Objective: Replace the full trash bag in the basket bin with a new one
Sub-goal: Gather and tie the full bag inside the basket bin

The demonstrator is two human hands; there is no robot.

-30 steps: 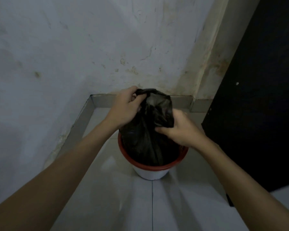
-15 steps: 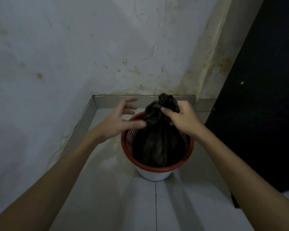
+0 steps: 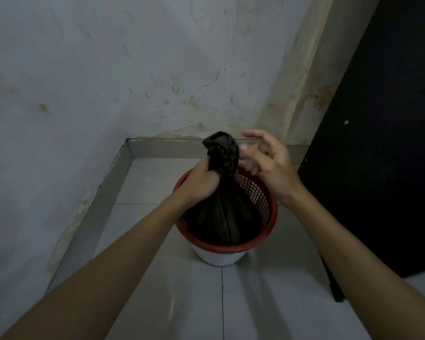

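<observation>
We hold crumpled black plastic trash bag inside red mesh basket bin; left hand grips gathered neck, right hand spread beside top. Step: closing bag. Next, we judge: lift clear of bin.

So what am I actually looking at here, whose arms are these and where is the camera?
No machine here: these are a person's bare arms, filmed by one camera worn on their head, looking down. On the pale tiled floor, in a corner, stands a round red mesh basket bin with a white base. Inside sits a full black plastic trash bag, its top gathered. The left hand grips the bag's neck; the right hand hovers beside the top, fingers loose, holding nothing.
</observation>
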